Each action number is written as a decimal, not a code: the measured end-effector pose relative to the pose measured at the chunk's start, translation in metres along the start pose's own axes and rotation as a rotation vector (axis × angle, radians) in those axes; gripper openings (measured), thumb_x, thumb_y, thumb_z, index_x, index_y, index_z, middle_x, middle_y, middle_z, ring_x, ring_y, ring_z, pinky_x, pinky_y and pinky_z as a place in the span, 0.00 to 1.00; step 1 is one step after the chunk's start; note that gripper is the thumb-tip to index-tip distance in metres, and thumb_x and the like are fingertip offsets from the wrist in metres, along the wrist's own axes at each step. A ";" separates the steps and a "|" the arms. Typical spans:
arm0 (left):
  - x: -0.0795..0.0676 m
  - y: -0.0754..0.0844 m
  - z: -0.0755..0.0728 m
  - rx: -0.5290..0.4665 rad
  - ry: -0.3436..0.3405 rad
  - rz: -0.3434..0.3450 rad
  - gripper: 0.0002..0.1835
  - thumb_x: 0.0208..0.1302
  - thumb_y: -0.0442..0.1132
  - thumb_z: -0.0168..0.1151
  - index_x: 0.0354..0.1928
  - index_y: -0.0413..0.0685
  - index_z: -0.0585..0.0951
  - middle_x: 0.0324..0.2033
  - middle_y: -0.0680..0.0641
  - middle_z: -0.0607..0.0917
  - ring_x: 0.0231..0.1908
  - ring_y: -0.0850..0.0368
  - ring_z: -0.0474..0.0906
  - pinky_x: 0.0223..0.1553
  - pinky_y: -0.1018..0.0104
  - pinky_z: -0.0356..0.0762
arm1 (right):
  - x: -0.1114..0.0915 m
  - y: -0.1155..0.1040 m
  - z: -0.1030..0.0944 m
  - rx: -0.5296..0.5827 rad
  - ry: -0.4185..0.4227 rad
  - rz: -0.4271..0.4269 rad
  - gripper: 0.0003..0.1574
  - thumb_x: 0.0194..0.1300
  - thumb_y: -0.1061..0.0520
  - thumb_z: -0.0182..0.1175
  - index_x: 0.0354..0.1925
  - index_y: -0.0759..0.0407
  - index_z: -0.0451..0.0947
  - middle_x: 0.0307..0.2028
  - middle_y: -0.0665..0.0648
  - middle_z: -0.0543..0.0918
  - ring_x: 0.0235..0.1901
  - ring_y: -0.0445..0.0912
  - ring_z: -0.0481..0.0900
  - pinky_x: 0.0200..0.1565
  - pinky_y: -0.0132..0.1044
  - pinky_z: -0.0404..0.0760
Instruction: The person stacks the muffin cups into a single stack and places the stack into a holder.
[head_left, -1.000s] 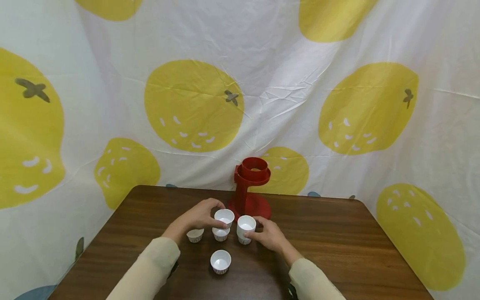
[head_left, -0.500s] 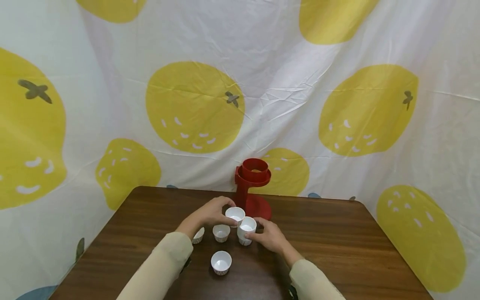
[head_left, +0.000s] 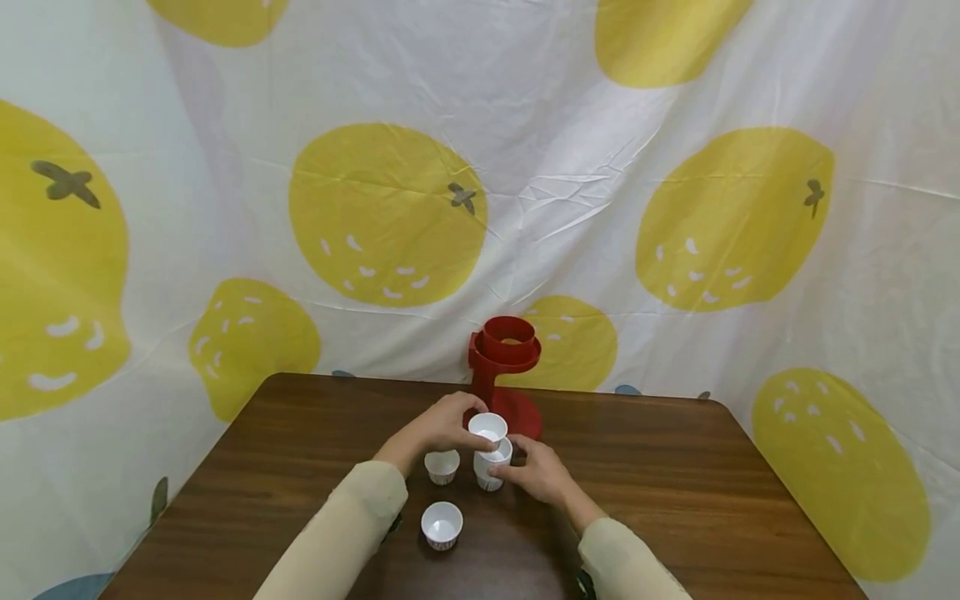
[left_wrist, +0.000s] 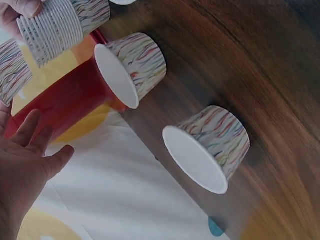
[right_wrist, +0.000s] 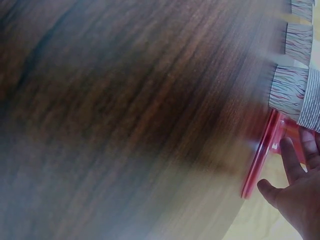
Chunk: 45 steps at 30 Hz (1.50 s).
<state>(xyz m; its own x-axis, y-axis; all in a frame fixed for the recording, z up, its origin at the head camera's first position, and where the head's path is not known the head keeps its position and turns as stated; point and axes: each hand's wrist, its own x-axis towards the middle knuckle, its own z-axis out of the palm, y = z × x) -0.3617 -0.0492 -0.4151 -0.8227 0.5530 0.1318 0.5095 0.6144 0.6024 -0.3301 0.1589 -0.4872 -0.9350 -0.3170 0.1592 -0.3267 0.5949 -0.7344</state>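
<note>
My left hand [head_left: 441,425] pinches a white paper baking cup [head_left: 487,425] by its side, just above a stack of nested cups [head_left: 489,478]. The held cup has coloured wavy stripes outside in the left wrist view. My right hand [head_left: 542,473] holds the stack, thumb in front and fingers behind. Many ridged rims of the stack [left_wrist: 52,32] show in the left wrist view. One single cup [head_left: 442,468] stands upright left of the stack, another cup [head_left: 442,525] nearer the front. Two striped cups also show in the left wrist view, the farther cup [left_wrist: 215,145] hidden by my sleeve from above.
Behind the hands stands a red holder [head_left: 504,350] with a round upper ring and a round base. The brown wooden table [head_left: 660,483] runs back to a white cloth [head_left: 540,233] printed with yellow lemons.
My left hand has carried its cup rightward from above the single cup to over the stack. The left sleeve now covers the leftmost cup. My right hand stays at the stack.
</note>
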 end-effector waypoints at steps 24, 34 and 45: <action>0.005 -0.002 0.018 0.023 -0.039 -0.057 0.28 0.42 0.57 0.71 0.45 0.53 0.76 0.42 0.53 0.75 0.46 0.51 0.69 0.45 0.57 0.69 | -0.001 -0.003 -0.001 -0.004 0.009 -0.029 0.27 0.49 0.42 0.67 0.45 0.52 0.75 0.39 0.49 0.80 0.41 0.46 0.77 0.41 0.43 0.75; 0.003 -0.003 0.022 0.048 -0.054 -0.036 0.29 0.43 0.55 0.70 0.48 0.51 0.76 0.46 0.50 0.76 0.49 0.49 0.69 0.49 0.55 0.66 | -0.002 -0.003 -0.001 -0.013 0.022 -0.070 0.27 0.50 0.43 0.67 0.45 0.55 0.75 0.37 0.49 0.80 0.39 0.46 0.77 0.39 0.42 0.75; 0.003 -0.011 0.026 0.051 -0.089 -0.061 0.31 0.43 0.56 0.71 0.50 0.51 0.76 0.48 0.49 0.75 0.51 0.48 0.68 0.50 0.53 0.66 | 0.000 -0.003 -0.001 -0.002 0.004 -0.020 0.34 0.49 0.39 0.66 0.52 0.53 0.73 0.42 0.48 0.79 0.42 0.45 0.76 0.43 0.44 0.74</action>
<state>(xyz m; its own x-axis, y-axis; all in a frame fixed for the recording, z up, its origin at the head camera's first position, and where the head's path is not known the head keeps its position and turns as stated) -0.3632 -0.0398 -0.4418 -0.8279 0.5603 0.0249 0.4735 0.6745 0.5664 -0.3290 0.1580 -0.4847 -0.9288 -0.3256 0.1767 -0.3457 0.5901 -0.7296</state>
